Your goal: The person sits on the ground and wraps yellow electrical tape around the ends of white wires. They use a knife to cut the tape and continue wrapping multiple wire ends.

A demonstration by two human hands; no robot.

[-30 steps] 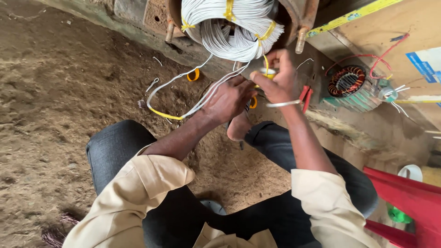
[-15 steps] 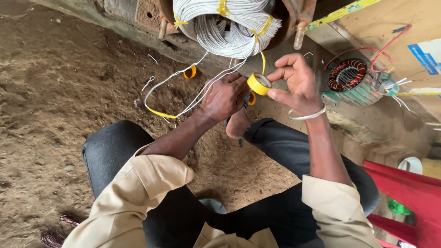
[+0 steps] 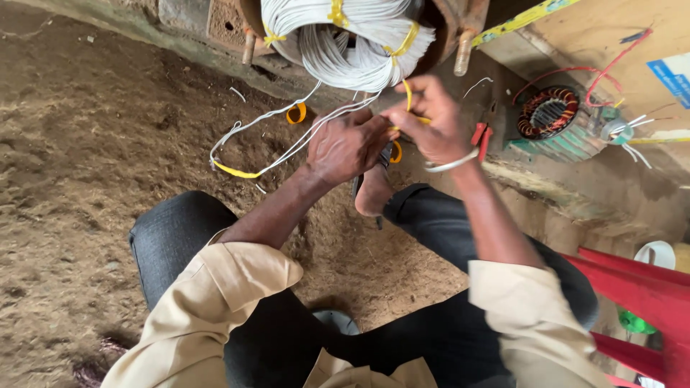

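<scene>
Seated worker at a motor winding, seen from above, left to right. On the dirt floor [image 3: 86, 165] a loop of white wires [image 3: 248, 140] lies slack, its low end sleeved in yellow tubing [image 3: 233, 171], which keeps the loose leads gathered and off to the side. A small yellow ring [image 3: 295, 113] rests on the ground just beyond. Above, the white coil bundle [image 3: 352, 39] bulges from the motor housing, bound with yellow ties [image 3: 402, 42] — placed at intervals so the turns stay packed. The left hand [image 3: 345, 147] is curled closed over the wires running down from the bundle, bracing them taut. The right hand [image 3: 431, 122], touching the left, has its fingertips pinched on a yellow tape strip [image 3: 407, 97] leading up to the coil; whether a roll sits in its palm I cannot tell. A white bangle [image 3: 449, 164] circles that wrist. Farther right — a wound copper stator [image 3: 548, 113] with red leads, then a red plastic chair [image 3: 640, 287].
</scene>
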